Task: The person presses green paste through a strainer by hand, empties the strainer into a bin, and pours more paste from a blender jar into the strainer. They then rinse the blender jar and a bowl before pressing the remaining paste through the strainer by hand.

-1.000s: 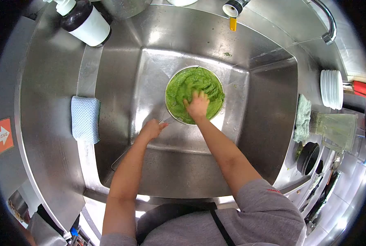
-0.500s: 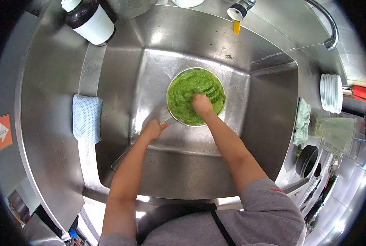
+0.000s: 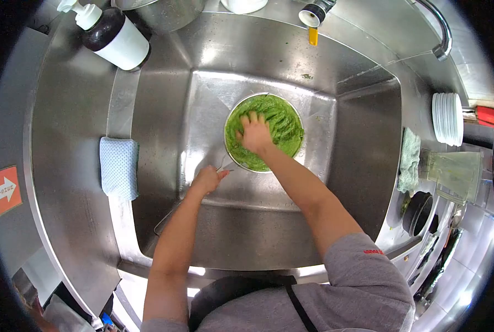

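A round metal strainer [image 3: 258, 171] sits low over the sink floor, filled with thick, wet green pulp [image 3: 284, 130]. My left hand [image 3: 206, 180] is closed around the strainer's wire handle [image 3: 161, 224], whose looped end sticks out behind my wrist. On the pulp lies my right hand [image 3: 254, 134], fingers spread and fingertips touching the green surface. Finger grooves mark the pulp to the right of that hand. The underside of the strainer is hidden.
The deep steel sink [image 3: 258, 232] surrounds both hands. A folded light-blue cloth [image 3: 118, 169] and a dark pump bottle [image 3: 119, 43] are on its left ledge. At right are a green cloth [image 3: 409, 160], stacked white plates [image 3: 447, 119] and a clear container [image 3: 454, 174]. A tap [image 3: 443, 50] stands top right.
My right hand has gone from a closed fist in the pulp to spread fingers, shifting slightly left. My left hand keeps its hold on the strainer handle. The view has tilted slightly.
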Motion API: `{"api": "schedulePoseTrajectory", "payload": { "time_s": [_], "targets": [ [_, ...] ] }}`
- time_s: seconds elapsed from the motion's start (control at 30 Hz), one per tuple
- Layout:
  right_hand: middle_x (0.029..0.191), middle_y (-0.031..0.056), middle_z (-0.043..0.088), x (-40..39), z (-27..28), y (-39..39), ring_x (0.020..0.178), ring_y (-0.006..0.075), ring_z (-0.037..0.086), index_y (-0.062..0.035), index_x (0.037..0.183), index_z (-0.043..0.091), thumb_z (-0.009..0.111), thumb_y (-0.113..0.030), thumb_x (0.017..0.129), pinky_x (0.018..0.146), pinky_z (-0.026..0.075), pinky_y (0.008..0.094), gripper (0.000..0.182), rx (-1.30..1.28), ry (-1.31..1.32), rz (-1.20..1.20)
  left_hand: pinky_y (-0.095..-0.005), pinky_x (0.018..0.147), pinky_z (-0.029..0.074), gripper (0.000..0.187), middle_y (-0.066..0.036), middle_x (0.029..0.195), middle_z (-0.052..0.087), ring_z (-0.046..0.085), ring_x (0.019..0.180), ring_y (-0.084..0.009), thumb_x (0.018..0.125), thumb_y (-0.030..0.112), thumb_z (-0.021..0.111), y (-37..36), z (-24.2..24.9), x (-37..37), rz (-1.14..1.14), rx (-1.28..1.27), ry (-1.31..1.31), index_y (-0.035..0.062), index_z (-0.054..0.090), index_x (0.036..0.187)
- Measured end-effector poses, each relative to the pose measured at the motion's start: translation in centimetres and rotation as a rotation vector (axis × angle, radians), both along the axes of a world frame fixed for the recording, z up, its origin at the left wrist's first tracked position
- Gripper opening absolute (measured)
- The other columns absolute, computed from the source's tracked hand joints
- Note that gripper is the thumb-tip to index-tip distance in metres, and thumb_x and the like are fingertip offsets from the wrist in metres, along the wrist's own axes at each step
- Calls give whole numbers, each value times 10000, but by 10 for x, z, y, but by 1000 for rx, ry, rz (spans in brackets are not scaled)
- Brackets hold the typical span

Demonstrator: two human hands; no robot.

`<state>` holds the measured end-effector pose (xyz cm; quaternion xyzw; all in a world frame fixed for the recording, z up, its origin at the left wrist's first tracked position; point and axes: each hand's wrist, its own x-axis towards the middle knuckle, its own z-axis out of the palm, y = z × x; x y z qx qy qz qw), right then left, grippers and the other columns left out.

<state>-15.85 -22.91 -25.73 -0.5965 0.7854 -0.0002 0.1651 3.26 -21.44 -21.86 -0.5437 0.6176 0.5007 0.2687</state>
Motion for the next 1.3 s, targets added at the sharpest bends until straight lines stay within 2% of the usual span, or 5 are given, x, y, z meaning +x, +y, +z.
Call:
{"api": "schedulePoseTrajectory", "payload": {
  "time_s": [0.07, 0.17, 0.9, 1.2, 1.3],
  "targets": [
    [1205, 162, 333, -11, 2, 14, 1087, 336, 345, -97, 1138, 392, 562, -289, 713, 853, 323, 474, 496, 12, 4, 314, -414, 674, 429, 567, -259, 767, 563, 557, 782, -363, 762, 487, 480, 4, -6, 3, -59, -124, 47, -72, 567, 791],
    [1213, 155, 325, -26, 3, 25, 1101, 325, 331, -118, 1140, 399, 575, -309, 703, 885, 290, 463, 509, 7, 26, -5, -415, 682, 427, 567, -252, 784, 567, 556, 791, -363, 768, 487, 470, 0, 2, 1, -34, -92, 42, -69, 571, 808],
    [1220, 138, 347, -26, 1, 46, 1105, 360, 327, -122, 1138, 427, 651, -268, 625, 915, 298, 433, 578, 160, -130, 322, -411, 743, 417, 552, -254, 844, 564, 539, 856, -363, 770, 476, 469, -2, 5, 0, -70, -132, -30, -62, 585, 797],
    [1241, 146, 314, -33, 10, 46, 1117, 353, 323, -124, 1145, 410, 607, -291, 668, 909, 296, 453, 542, 169, -57, 296, -404, 674, 434, 561, -243, 747, 572, 559, 757, -367, 779, 478, 457, -2, 24, 2, -37, 68, -113, -70, 577, 792],
    [1250, 136, 305, -26, 9, 47, 1121, 348, 320, -142, 1151, 403, 597, -282, 682, 904, 299, 454, 527, 158, -38, 211, -398, 538, 432, 581, -163, 515, 530, 542, 472, -284, 787, 492, 442, 13, 6, 12, -51, -177, 20, -49, 535, 599]
  ]
}}
